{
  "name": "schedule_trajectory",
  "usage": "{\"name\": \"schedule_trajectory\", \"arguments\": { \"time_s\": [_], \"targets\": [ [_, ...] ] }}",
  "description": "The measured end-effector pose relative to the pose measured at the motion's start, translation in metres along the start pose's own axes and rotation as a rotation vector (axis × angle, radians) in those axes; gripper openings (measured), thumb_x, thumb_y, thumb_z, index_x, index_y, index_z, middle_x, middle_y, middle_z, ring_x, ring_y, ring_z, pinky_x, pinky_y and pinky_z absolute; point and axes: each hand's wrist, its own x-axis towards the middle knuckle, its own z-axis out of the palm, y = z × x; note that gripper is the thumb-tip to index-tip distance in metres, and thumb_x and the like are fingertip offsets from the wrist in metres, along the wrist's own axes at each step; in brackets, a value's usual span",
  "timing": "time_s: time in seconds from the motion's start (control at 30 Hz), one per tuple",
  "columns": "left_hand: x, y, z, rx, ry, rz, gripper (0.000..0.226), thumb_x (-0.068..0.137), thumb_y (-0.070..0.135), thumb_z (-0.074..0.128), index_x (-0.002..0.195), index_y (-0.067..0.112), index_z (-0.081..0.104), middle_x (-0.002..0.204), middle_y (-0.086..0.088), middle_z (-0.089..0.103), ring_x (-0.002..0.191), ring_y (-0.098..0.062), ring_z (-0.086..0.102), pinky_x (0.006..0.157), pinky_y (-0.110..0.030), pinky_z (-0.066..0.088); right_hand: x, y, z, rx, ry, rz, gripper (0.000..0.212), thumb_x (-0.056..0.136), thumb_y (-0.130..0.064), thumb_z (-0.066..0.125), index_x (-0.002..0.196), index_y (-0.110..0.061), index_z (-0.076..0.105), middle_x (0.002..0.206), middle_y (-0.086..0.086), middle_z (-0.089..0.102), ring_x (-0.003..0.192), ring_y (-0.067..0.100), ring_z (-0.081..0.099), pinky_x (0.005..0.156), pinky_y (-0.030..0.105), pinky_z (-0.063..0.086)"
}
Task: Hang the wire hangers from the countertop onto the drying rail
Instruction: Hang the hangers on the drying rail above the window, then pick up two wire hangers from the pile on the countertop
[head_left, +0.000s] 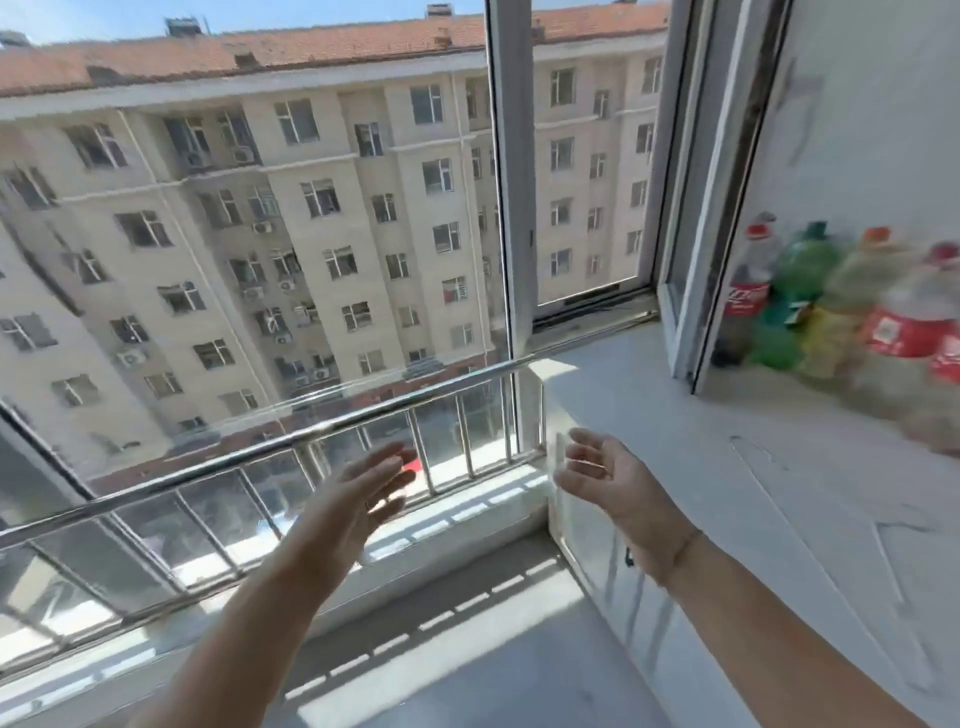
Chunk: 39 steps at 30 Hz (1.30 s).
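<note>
Sunlit grey floor (498, 675) below a white-framed window (511, 208) facing a beige apartment block (291, 218)

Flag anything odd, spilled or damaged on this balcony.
Nothing stands out. The bottles stand upright on the countertop, the rail runs straight, and nothing looks spilled or broken. The left hand and right hand are open and empty.

Both hands are raised, fingers loosely spread, holding nothing. The left hand (363, 499) is in front of the shiny round steel rail (291, 441). The right hand (605, 478) is beside the white marble desk (649, 395). Blurred coloured plastic bottles (805, 270) stand at the back of the desk.
</note>
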Motion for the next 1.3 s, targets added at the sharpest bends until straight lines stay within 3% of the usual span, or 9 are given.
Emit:
{"name": "schedule_trajectory", "arguments": {
  "time_s": [0.23,0.43,0.57,0.63,0.83,0.97,1.07,1.17,1.3],
  "targets": [
    [0.061,-0.048,0.15,0.008,-0.252,-0.109,0.044,0.078,0.018,0.061,0.122,0.014,0.058,0.125,-0.006,0.063,0.116,-0.024,0.056,0.106,-0.042,0.036,-0.049,0.019,-0.143,-0.061,0.363,0.055,0.049,0.08,-0.009,0.068,0.122,-0.019,0.046,0.109,-0.001,0.051,0.107,0.014,0.051,0.093,0.023,0.04],
    [0.083,-0.11,0.289,0.009,-0.406,-0.259,0.036,0.089,0.012,0.057,0.125,0.011,0.057,0.126,-0.006,0.063,0.115,-0.021,0.058,0.089,-0.03,0.045,-0.101,0.04,-0.266,-0.066,0.629,0.147,0.047,0.078,0.001,0.067,0.117,-0.016,0.047,0.115,0.009,0.05,0.105,0.017,0.05,0.09,0.028,0.042],
    [0.083,-0.148,0.365,-0.004,-0.473,-0.352,0.033,0.089,0.01,0.058,0.122,0.01,0.059,0.118,-0.006,0.067,0.11,-0.022,0.059,0.092,-0.033,0.045,-0.137,0.062,-0.336,-0.078,0.776,0.249,0.05,0.078,0.003,0.066,0.125,-0.002,0.047,0.113,0.01,0.051,0.103,0.016,0.049,0.093,0.035,0.042],
    [0.082,-0.167,0.397,0.0,-0.494,-0.392,0.031,0.088,0.01,0.059,0.119,0.01,0.061,0.111,-0.004,0.068,0.104,-0.021,0.06,0.091,-0.033,0.044,-0.153,0.076,-0.366,-0.092,0.821,0.303,0.047,0.079,0.003,0.065,0.123,-0.001,0.049,0.111,0.011,0.052,0.1,0.016,0.05,0.095,0.035,0.04],
    [0.077,-0.221,0.464,0.037,-0.527,-0.513,0.027,0.088,0.012,0.061,0.114,0.011,0.064,0.106,-0.004,0.071,0.1,-0.022,0.063,0.087,-0.032,0.047,-0.19,0.108,-0.429,-0.001,0.904,0.422,0.024,0.073,-0.016,0.074,0.088,-0.014,0.057,0.078,0.003,0.052,0.072,0.016,0.045,0.066,0.025,0.036],
    [0.068,-0.248,0.497,0.049,-0.557,-0.614,0.028,0.086,0.011,0.063,0.114,0.009,0.064,0.103,-0.006,0.071,0.097,-0.023,0.063,0.086,-0.032,0.049,-0.196,0.138,-0.451,0.03,0.932,0.508,0.023,0.08,-0.013,0.067,0.101,-0.003,0.063,0.088,0.005,0.057,0.077,0.013,0.049,0.069,0.022,0.039],
    [0.06,-0.269,0.521,0.042,-0.591,-0.712,0.027,0.086,0.01,0.063,0.114,0.007,0.062,0.103,-0.008,0.07,0.094,-0.023,0.064,0.08,-0.03,0.05,-0.19,0.146,-0.452,0.055,0.934,0.504,0.004,0.084,-0.006,0.062,0.084,-0.01,0.061,0.073,-0.001,0.052,0.069,0.009,0.045,0.059,0.019,0.032],
    [0.052,-0.285,0.546,0.071,-0.653,-0.814,0.026,0.086,0.009,0.064,0.111,0.006,0.062,0.101,-0.009,0.069,0.089,-0.022,0.064,0.077,-0.029,0.051,-0.182,0.146,-0.455,0.093,0.963,0.505,0.015,0.084,-0.005,0.06,0.073,-0.015,0.058,0.06,-0.007,0.051,0.056,0.005,0.042,0.05,0.014,0.031],
    [0.044,-0.298,0.574,0.131,-0.764,-0.895,0.008,0.081,0.007,0.065,0.088,0.011,0.062,0.082,-0.004,0.066,0.079,-0.019,0.061,0.075,-0.027,0.047,-0.181,0.141,-0.458,0.202,0.99,0.535,0.01,0.089,-0.006,0.055,0.082,-0.011,0.061,0.07,0.003,0.056,0.051,0.001,0.054,0.047,0.009,0.038]
  ]
}}
